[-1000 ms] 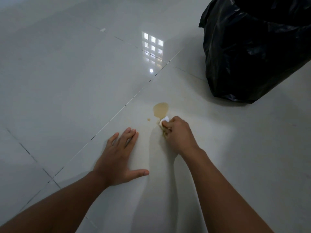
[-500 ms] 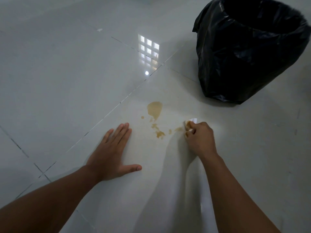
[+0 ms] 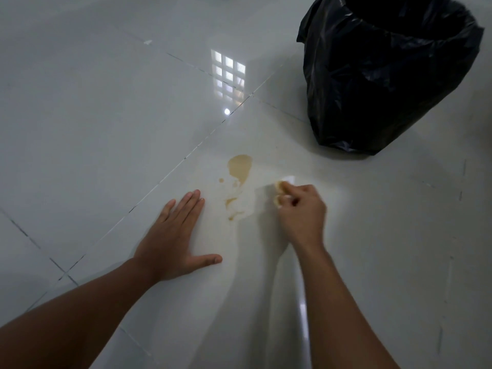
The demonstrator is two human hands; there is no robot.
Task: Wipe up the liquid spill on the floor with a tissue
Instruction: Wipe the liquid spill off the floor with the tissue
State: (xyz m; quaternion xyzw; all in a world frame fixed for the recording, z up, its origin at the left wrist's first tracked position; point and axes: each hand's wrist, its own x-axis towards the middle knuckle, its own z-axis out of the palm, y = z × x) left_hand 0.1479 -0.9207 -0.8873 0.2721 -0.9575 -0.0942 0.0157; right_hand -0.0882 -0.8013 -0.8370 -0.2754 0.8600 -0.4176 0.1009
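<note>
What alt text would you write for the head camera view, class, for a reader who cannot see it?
A right hand presses a stained tissue beside a brown spill on the white tiled floor. The left hand lies flat; a black bin bag stands behind.

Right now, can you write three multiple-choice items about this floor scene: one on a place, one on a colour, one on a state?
1. Where is the tissue relative to the spill?
A. To its right
B. To its left
C. Inside the bag

2. What colour is the bin bag?
A. White
B. Blue
C. Black

3. How is the left hand?
A. Closed in a fist
B. Flat on the floor, fingers spread
C. Holding the bag

Answers:
1. A: the right hand pinches the stained tissue on the spill's right side.
2. C: the plastic is glossy black.
3. B: its palm lies on the tile, holding nothing.
</note>
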